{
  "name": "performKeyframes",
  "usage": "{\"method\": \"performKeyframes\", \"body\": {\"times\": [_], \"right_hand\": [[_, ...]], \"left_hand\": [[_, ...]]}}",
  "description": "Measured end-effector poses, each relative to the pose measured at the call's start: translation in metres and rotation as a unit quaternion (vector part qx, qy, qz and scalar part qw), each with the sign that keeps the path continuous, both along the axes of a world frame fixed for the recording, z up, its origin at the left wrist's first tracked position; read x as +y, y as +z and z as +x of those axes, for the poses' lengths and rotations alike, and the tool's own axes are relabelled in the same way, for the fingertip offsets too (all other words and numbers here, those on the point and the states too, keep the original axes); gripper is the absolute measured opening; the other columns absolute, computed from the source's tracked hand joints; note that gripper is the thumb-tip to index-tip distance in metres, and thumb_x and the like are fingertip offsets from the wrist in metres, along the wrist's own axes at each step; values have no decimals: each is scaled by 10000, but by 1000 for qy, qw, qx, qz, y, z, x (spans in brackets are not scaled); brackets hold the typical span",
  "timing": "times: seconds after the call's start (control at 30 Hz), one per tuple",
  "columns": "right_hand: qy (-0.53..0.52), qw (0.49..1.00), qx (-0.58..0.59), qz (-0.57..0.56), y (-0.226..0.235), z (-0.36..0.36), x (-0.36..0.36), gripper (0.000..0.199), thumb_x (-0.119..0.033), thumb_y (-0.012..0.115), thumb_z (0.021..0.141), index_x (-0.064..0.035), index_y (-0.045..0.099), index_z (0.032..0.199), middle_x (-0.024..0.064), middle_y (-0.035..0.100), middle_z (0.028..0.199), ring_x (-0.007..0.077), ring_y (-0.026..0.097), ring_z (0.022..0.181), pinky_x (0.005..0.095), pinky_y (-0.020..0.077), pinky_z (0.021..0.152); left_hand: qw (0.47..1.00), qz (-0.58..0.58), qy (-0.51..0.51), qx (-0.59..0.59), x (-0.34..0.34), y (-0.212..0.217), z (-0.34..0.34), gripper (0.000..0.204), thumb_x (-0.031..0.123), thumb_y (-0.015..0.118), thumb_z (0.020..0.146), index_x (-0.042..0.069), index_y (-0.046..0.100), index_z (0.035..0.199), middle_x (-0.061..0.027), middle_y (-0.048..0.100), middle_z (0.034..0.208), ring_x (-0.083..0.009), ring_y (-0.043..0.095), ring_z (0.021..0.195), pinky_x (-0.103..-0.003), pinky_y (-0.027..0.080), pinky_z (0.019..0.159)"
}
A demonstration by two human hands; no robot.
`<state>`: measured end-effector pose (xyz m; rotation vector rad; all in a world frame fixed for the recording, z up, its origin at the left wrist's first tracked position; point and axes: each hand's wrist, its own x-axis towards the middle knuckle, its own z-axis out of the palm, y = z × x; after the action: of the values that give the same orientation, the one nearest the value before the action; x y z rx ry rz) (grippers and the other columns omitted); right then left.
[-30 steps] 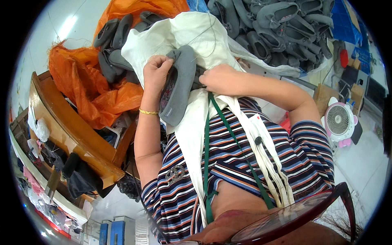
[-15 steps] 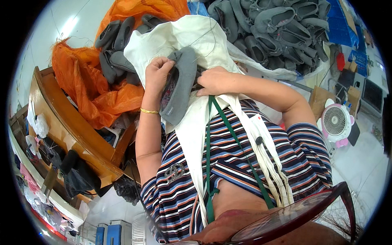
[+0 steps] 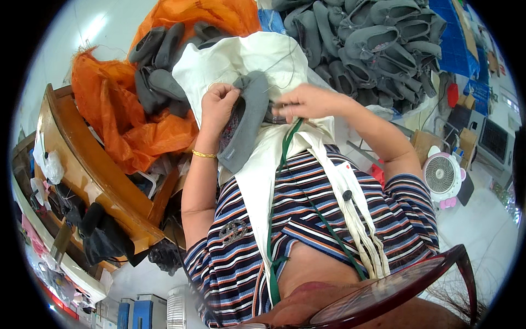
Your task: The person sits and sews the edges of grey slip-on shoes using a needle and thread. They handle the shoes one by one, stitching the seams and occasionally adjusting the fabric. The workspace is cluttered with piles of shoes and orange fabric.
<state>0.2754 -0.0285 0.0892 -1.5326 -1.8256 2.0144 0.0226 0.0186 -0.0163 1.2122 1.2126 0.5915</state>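
A grey soft slipper shoe (image 3: 249,123) with a patterned lining lies over the cream apron (image 3: 192,63) on my lap. My left hand (image 3: 220,107) pinches its upper edge between thumb and fingers. Just right of the shoe is my right hand (image 3: 315,103), its fingers curled and the tips blurred by motion. A green strap (image 3: 287,145) runs up to that hand; whatever sits within the fingers is hidden. From near the top of the shoe, a thin dark thread (image 3: 290,55) loops over the apron.
A large pile of grey shoes (image 3: 378,55) stands at the far right. More grey shoes (image 3: 156,82) lie on an orange sack (image 3: 104,109) at the far left. Left of me is a curved wooden table (image 3: 93,181); a small white fan (image 3: 441,172) stands at the right.
My right hand has come away from the shoe's side and moved to the right, and the green strap has shifted with it. My left hand keeps its pinch on the shoe.
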Motion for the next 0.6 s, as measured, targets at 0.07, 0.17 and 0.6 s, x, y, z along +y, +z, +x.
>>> {"method": "performKeyframes", "body": {"times": [0.07, 0.17, 0.6], "right_hand": [[-1, 973, -23, 230, -5, -6, 14, 287, -324, 564, 962, -61, 664, 1018, 189, 682, 860, 337, 667, 790, 435, 519, 699], [84, 929, -195, 304, 5, -26, 37, 292, -343, 583, 944, -60, 658, 952, 144, 664, 863, 320, 667, 808, 429, 516, 687], [191, 854, -257, 409, -28, -47, 60, 272, -371, 641, 873, -101, 645, 840, 62, 637, 788, 251, 677, 775, 376, 531, 650]], "left_hand": [[1000, -1, -6, 1, 2, -4, 2, 93, 117, 684, 876, 25, 672, 863, 43, 586, 778, -46, 511, 688, -204, 411, 623], [1000, -9, -2, -14, 4, -7, 3, 96, 119, 683, 876, 27, 669, 855, 41, 584, 784, -48, 515, 695, -206, 418, 629], [999, -44, 3, -26, 6, -4, 2, 99, 128, 677, 896, 32, 661, 880, 46, 579, 808, -45, 514, 710, -201, 428, 633]]}}
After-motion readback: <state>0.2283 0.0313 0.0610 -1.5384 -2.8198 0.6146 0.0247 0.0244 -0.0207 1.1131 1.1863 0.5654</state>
